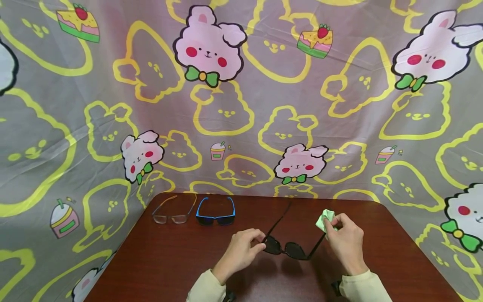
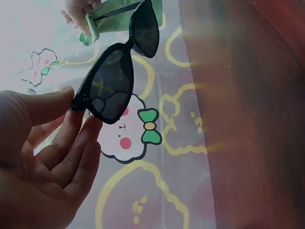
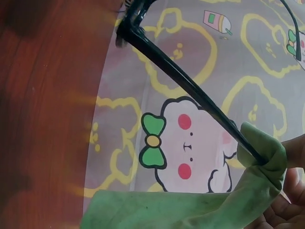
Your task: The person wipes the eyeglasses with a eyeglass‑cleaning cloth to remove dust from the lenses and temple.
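Observation:
A pair of black sunglasses (image 1: 295,250) is held up over the table, both temples unfolded. My left hand (image 1: 242,250) pinches the frame's left corner by the hinge, thumb on one side and fingers on the other, as the left wrist view shows. With my right hand (image 1: 346,240) I grip a light green cloth (image 1: 325,219). In the right wrist view the cloth (image 3: 259,167) wraps round the end of the right temple (image 3: 190,88), pinched there between thumb and fingers.
Toward the table's back left stand clear-lensed eyeglasses (image 1: 170,219) and, beside them, blue-framed sunglasses (image 1: 215,219). Behind and beside the brown table (image 1: 170,264) hangs a patterned curtain (image 1: 241,96) with cartoon rabbits.

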{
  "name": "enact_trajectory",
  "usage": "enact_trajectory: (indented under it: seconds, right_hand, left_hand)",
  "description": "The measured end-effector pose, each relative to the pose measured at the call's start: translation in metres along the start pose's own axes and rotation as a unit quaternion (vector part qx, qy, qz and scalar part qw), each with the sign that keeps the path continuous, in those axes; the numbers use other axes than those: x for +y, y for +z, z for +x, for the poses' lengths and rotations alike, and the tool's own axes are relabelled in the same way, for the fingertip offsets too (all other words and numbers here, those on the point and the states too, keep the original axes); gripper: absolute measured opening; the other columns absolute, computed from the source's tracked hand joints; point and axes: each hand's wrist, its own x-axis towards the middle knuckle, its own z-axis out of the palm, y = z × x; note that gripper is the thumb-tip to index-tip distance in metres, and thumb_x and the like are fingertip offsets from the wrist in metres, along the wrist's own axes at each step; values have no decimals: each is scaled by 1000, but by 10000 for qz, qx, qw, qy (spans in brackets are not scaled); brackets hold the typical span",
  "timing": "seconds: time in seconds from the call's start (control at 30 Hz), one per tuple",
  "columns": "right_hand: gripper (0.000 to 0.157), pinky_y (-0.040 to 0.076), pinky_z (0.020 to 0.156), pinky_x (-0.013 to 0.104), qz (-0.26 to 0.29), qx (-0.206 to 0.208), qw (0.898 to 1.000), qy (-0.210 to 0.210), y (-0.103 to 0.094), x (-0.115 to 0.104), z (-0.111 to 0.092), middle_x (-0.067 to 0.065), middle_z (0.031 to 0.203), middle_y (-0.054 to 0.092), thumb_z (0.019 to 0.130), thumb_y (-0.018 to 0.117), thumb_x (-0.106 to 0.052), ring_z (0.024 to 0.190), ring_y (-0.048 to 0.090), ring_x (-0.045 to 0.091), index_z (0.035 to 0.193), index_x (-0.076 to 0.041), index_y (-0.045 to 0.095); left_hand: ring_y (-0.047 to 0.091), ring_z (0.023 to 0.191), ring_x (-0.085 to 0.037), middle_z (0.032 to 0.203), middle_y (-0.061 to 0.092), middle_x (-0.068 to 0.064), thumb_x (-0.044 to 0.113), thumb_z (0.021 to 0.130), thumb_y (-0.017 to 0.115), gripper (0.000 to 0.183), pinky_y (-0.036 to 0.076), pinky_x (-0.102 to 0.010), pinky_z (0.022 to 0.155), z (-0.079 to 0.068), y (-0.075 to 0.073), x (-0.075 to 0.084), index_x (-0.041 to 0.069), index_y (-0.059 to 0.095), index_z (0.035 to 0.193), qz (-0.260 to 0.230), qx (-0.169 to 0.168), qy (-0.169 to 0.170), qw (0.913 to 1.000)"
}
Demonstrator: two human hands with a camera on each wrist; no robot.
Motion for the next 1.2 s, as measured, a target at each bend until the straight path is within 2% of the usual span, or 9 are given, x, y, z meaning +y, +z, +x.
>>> enact_trajectory:
  seconds: [0.13,0.37,0.53,0.7,0.83,0.93,1.03,1.2]
  right_hand:
    - [24,35,46,30,-15,-72,9999,148,-2,-1,2,1,57,56,73,77,-9,50,46,16,65,-11,54]
    - [20,36,48,29,-1,-432,9977,529,-6,0,7,1,60,58,77,74,-16,53,47,17,71,-11,55]
    - [19,38,52,30,32,-671,9949,755,-10,1,10,2,65,60,80,73,-19,59,51,18,74,-10,57]
    - [20,38,55,30,69,-862,9919,926,-13,3,11,1,65,60,80,73,-22,62,53,17,76,-11,58]
    - [19,39,54,29,129,-887,9908,1011,-16,4,12,2,67,62,81,73,-22,62,53,14,78,-10,59]
    - [18,39,56,25,173,-788,9911,1062,-19,6,14,2,71,64,81,73,-22,63,53,7,81,-10,60]
    - [17,39,58,18,272,-659,9923,1017,-20,8,14,5,78,66,82,73,-20,66,51,-2,88,-9,62]
    - [13,39,59,12,407,-585,9952,667,-19,10,11,6,82,67,83,72,-13,67,50,-8,93,-7,65]
  left_hand:
    - [46,59,4,82,62,11,14,81,74,12,38,-17,58,1,-3,2,18,67,89,146,56,124,9998]
    - [55,71,2,83,62,10,14,81,74,12,42,-17,62,1,-4,2,17,68,90,464,110,391,9981]
    - [57,73,2,80,61,10,15,79,76,12,43,-14,64,1,-8,3,16,68,89,632,130,669,9957]
    - [57,75,3,80,61,11,14,79,76,13,43,-13,66,1,-11,1,16,68,88,694,-40,894,9936]
    - [55,73,3,80,60,11,13,79,76,13,42,-12,65,0,-13,-2,16,68,89,648,-204,935,9933]
    - [55,72,3,80,60,11,13,79,76,12,42,-12,64,-1,-15,-4,16,68,89,546,-223,770,9953]
    - [56,73,1,81,61,11,14,80,75,12,44,-15,63,-2,-18,-5,16,68,90,376,-113,408,9984]
    - [58,76,-4,83,63,10,15,81,74,12,46,-22,64,0,-21,-6,16,68,92,139,427,-159,9989]
